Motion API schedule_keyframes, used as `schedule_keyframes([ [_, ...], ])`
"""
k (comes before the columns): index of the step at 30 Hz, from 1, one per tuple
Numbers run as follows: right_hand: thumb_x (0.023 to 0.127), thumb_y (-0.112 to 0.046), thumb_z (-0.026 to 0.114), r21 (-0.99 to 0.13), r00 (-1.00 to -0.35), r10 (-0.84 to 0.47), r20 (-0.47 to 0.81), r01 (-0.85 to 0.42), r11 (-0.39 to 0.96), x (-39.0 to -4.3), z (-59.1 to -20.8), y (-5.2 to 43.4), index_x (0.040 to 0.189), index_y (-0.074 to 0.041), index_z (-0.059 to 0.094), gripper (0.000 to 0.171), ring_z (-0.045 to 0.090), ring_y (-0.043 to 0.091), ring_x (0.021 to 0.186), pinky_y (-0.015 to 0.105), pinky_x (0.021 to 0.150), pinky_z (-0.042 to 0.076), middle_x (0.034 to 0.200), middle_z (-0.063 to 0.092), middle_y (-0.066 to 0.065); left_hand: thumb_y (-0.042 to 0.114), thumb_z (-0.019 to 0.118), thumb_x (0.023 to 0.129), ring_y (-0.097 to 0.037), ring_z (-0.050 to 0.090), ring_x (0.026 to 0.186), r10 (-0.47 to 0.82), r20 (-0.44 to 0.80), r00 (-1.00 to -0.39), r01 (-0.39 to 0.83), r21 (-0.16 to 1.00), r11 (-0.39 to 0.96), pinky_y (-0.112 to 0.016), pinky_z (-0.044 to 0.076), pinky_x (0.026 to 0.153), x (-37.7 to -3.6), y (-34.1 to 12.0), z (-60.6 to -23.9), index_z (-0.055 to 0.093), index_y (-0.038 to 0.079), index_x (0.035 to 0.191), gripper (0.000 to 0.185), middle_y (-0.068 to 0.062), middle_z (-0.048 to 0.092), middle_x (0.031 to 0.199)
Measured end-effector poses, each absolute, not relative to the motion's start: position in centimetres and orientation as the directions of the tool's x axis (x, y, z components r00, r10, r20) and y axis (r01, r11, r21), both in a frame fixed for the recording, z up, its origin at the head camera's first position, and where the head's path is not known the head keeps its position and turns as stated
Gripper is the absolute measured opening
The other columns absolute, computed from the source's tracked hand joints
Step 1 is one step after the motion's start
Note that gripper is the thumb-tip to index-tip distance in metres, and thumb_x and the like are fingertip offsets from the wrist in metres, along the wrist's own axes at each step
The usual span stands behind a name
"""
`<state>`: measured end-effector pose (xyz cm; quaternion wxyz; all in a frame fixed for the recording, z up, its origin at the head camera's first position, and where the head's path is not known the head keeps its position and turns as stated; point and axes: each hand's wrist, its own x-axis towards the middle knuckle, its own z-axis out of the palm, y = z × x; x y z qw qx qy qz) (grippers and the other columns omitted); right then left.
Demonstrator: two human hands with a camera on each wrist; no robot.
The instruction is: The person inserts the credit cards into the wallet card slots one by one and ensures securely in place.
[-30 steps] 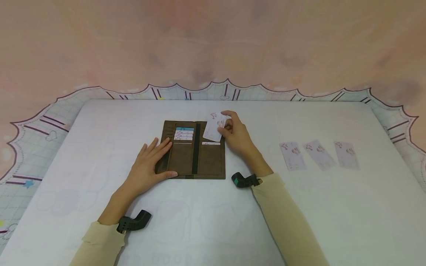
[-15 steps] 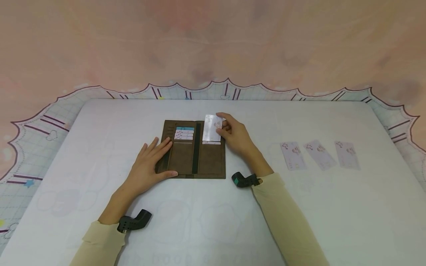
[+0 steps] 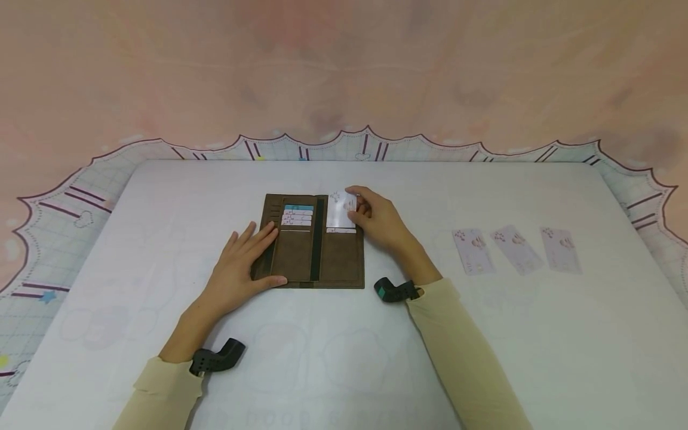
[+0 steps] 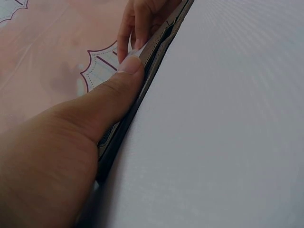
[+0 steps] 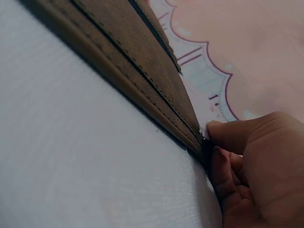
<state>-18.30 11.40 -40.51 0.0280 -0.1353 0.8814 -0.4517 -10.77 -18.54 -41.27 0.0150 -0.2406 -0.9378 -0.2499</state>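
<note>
Broadly, a white table (image 3: 344, 334) fills the view, edged by a scalloped patterned mat (image 3: 59, 209) under a pink wall. An open brown wallet (image 3: 312, 251) lies flat near the table's middle, its left half showing a column of slots with several cards tucked in. The left hand (image 3: 242, 263) rests on the wallet's left half, fingers straight and spread flat, thumb pressed along the near edge, as the left wrist view also shows. The right hand (image 3: 378, 221) is at the wallet's upper right part, fingers curled and pinching a pale card (image 3: 341, 212) that stands partly sunk in a slot of the right half. Well apart to the right, three loose cards (image 3: 516, 249) lie side by side on the table. A small black device sits at each wrist.
</note>
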Motion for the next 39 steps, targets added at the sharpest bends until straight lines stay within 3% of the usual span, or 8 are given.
schedule_keyframes([
  [10, 0.092, -0.011, 0.064, -0.796, -0.952, -0.298, 0.071, -0.234, 0.558, -18.29, -40.56, 11.35, 0.132, -0.010, 0.054, 0.042, 0.048, 0.019, 0.081, 0.030, 0.071, 0.043, 0.093, 0.051, 0.006, 0.039, 0.080, 0.075, -0.031, 0.012, 0.144, 0.442, 0.144, -0.885, 0.455, 0.461, 0.762, -0.051, 0.000, 0.115, -10.67, -18.50, -41.13, 0.036, 0.008, 0.148, 0.091, -0.010, 0.030, 0.154],
  [28, 0.090, -0.008, 0.064, -0.786, -0.939, -0.334, 0.084, -0.269, 0.557, -18.35, -40.67, 11.64, 0.107, -0.007, 0.066, 0.017, 0.050, 0.019, 0.080, 0.029, 0.070, 0.044, 0.093, 0.054, 0.006, 0.040, 0.080, 0.075, -0.030, 0.011, 0.145, 0.438, 0.134, -0.889, 0.448, 0.459, 0.767, -0.050, -0.001, 0.115, -10.63, -18.51, -41.24, 0.035, 0.008, 0.149, 0.091, -0.009, 0.029, 0.154],
  [39, 0.089, -0.007, 0.065, -0.777, -0.931, -0.350, 0.101, -0.293, 0.557, -18.35, -40.47, 11.75, 0.103, -0.007, 0.068, 0.014, 0.051, 0.019, 0.081, 0.029, 0.071, 0.045, 0.093, 0.055, 0.005, 0.040, 0.080, 0.075, -0.031, 0.011, 0.144, 0.434, 0.133, -0.891, 0.444, 0.456, 0.771, -0.051, 0.000, 0.115, -10.73, -18.37, -41.03, 0.036, 0.007, 0.148, 0.091, -0.010, 0.029, 0.154],
])
